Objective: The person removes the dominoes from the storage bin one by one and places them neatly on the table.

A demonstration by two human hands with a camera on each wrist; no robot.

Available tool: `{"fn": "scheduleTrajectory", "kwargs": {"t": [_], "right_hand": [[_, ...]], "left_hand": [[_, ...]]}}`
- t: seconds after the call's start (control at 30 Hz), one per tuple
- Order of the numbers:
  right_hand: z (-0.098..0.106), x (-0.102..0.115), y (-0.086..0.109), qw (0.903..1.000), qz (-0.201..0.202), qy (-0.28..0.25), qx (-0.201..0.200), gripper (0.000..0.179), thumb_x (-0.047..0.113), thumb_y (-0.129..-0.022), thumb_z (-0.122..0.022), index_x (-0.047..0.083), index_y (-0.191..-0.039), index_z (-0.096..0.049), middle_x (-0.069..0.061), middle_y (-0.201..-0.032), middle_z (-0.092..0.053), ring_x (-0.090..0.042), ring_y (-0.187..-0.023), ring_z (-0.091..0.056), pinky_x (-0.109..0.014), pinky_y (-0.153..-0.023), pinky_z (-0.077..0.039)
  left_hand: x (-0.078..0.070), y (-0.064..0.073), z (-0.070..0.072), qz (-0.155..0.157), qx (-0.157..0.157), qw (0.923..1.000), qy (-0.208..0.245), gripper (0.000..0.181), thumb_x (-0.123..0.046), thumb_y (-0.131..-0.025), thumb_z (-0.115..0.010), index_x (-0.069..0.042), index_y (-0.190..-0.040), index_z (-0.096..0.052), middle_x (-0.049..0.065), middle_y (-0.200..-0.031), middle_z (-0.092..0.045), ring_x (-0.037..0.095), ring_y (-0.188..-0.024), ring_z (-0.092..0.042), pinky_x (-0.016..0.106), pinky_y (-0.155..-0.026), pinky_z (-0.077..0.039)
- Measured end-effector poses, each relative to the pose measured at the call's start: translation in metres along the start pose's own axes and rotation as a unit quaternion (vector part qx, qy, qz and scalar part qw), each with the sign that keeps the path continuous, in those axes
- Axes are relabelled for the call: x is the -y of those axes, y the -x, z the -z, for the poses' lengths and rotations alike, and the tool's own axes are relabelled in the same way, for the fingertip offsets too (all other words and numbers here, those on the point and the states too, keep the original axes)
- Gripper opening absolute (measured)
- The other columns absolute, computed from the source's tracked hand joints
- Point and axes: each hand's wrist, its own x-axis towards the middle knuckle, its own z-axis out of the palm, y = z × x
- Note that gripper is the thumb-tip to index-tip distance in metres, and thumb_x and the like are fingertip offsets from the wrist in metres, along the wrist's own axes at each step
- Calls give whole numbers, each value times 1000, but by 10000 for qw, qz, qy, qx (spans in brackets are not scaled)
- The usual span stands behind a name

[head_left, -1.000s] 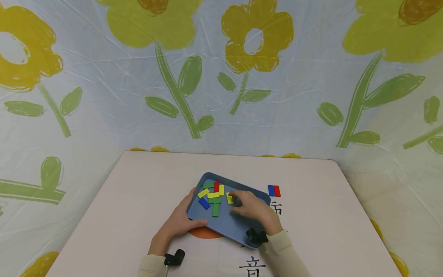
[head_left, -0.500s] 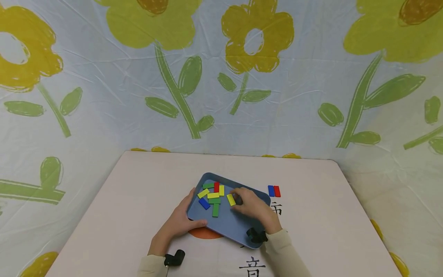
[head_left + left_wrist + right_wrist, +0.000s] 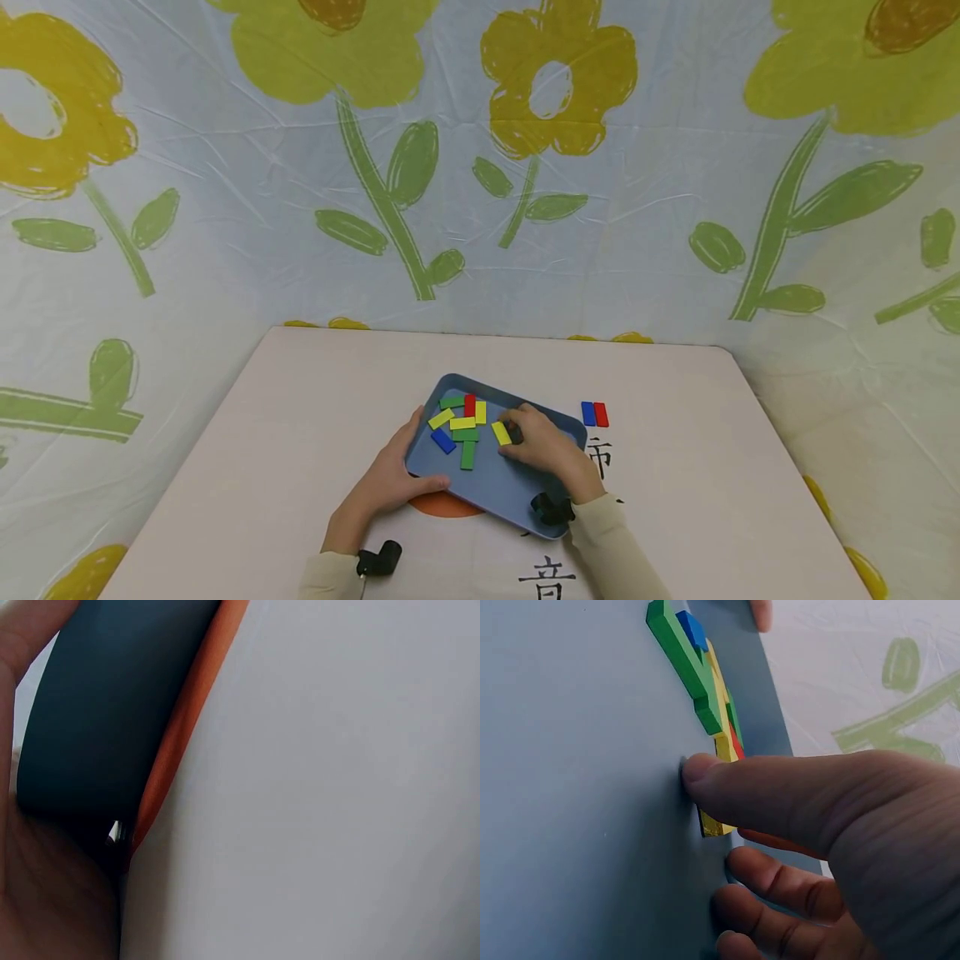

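Note:
A blue tray (image 3: 510, 492) lies at an angle on the table. My left hand (image 3: 392, 475) grips its left corner, the thumb along the near rim and the fingers at the left side. In the left wrist view the tray wall (image 3: 112, 712) sits against that hand's palm. Over the tray's middle, my right hand (image 3: 546, 442) pinches a yellow block (image 3: 501, 433) between thumb and fingers. Left of it lie several flat blocks in a loose cluster, among them a red block (image 3: 469, 405), a blue block (image 3: 442, 441) and a green block (image 3: 467, 456).
A blue block (image 3: 588, 413) and a red block (image 3: 602, 414) lie side by side on the table (image 3: 712, 500), right of the tray. An orange printed shape (image 3: 446, 504) shows under the tray's near edge. Flower-printed cloth (image 3: 637, 242) stands behind the table.
My right thumb and fingers have come together on the yellow block, which has turned slightly and shifted a little. The left hand and the tray have stayed in place.

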Motion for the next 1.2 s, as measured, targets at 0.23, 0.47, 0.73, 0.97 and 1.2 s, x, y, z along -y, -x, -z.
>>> {"fn": "scheduleTrajectory", "kwargs": {"t": [0.23,0.47,0.73,0.97,1.2], "right_hand": [[-1,-1,0,10000,28,-46,34,46,23,-87,-84,6,-127,-69,-7,-107,-62,-18,-92,-56,-40,-85,-56],[-1,-3,-1,10000,44,28,49,47,24,-87,-84,7,-128,-69,-6,-107,-63,-17,-91,-56,-39,-84,-56],[1,-4,0,9999,88,-101,59,47,23,-87,-84,6,-128,-69,-7,-108,-63,-18,-92,-56,-41,-85,-56],[7,-3,4,10000,-17,-90,-19,45,23,-87,-85,6,-126,-69,-8,-108,-63,-20,-94,-57,-39,-85,-57],[19,-3,9,9991,-203,-267,-257,44,21,-85,-86,9,-124,-70,-7,-110,-62,-19,-95,-57,-39,-85,-58]], "left_hand": [[0,1,0,50,17,10000,12,122,-59,-74,-85,-28,-167,-13,6,-169,-28,32,-152,-33,65,-119,-32],[2,1,0,-24,-14,10000,15,121,-56,-75,-86,-26,-167,-14,8,-169,-29,34,-152,-34,66,-118,-32],[1,1,0,-56,13,10000,42,120,-55,-75,-86,-27,-167,-14,8,-169,-28,34,-153,-33,66,-119,-31],[-1,1,1,-16,12,10000,35,121,-55,-75,-86,-28,-167,-13,7,-169,-29,33,-152,-34,65,-119,-31],[-1,0,2,-68,36,10000,57,120,-54,-76,-86,-27,-167,-13,7,-170,-28,33,-153,-33,65,-119,-31]]}}
